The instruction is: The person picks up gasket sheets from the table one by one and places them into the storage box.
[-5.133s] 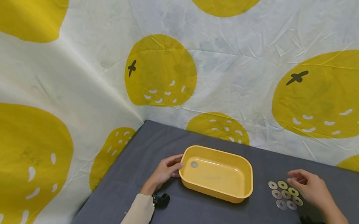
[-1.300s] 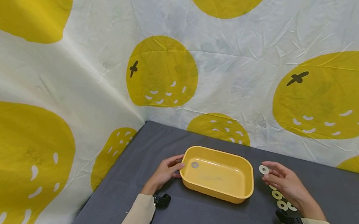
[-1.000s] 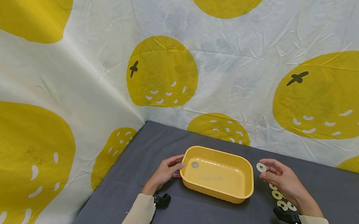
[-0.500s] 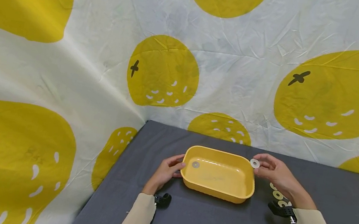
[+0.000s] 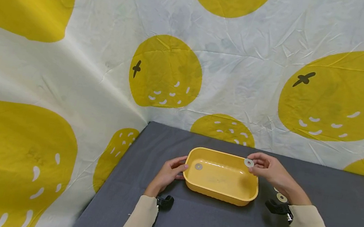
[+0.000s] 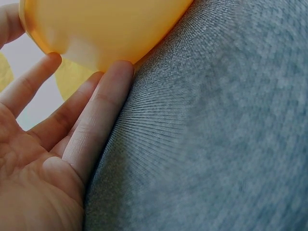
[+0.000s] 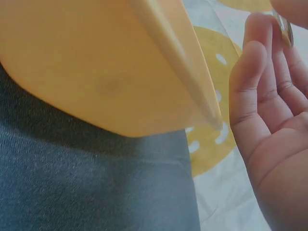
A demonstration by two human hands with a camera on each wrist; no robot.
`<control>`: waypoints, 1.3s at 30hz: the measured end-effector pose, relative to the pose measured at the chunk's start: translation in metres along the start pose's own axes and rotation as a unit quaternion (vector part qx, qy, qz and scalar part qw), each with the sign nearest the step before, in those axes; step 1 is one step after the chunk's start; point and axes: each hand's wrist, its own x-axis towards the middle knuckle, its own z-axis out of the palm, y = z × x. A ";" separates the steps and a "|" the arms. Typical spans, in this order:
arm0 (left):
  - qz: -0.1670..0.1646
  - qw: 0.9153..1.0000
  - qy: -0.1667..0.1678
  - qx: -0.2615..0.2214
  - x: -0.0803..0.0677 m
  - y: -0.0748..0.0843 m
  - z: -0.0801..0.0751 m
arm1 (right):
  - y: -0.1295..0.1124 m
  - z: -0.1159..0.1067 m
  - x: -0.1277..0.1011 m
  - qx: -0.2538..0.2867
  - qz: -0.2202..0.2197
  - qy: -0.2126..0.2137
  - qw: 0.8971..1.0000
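Right hand (image 5: 267,170) pinches a washer (image 5: 248,163) at its fingertips, over the yellow tray's (image 5: 222,196) near-right corner. Left hand (image 5: 168,173), fingers relaxed and straight, rests against the tray's left end.

Bright, even, soft-shadowed light; wide-angle bending at head-view edges; both wrist close-ups blurred.

Loose washers (image 5: 280,196) mostly hidden behind right forearm, held washer (image 7: 287,28) cut off at frame edge
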 end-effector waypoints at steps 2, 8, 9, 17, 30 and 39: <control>0.000 1.000 0.000 -0.001 0.000 0.000 0.000 | -0.002 0.002 0.002 -0.010 -0.006 -0.003 1.000; -0.002 1.000 0.001 0.004 0.000 -0.001 0.000 | -0.005 0.007 0.008 -0.031 -0.022 -0.001 0.999; -0.003 1.000 0.001 0.004 0.000 -0.001 0.000 | -0.005 0.008 0.009 -0.033 -0.024 0.000 0.999; -0.003 1.000 0.000 0.007 0.001 -0.003 -0.001 | -0.011 0.013 0.011 -0.047 -0.025 0.002 0.999; -0.002 1.000 0.001 0.003 0.002 -0.003 -0.001 | -0.024 0.022 0.021 -0.041 -0.011 -0.003 0.999; -0.005 1.000 0.004 -0.001 0.001 -0.001 -0.001 | -0.022 0.030 0.033 -0.050 -0.028 -0.020 0.998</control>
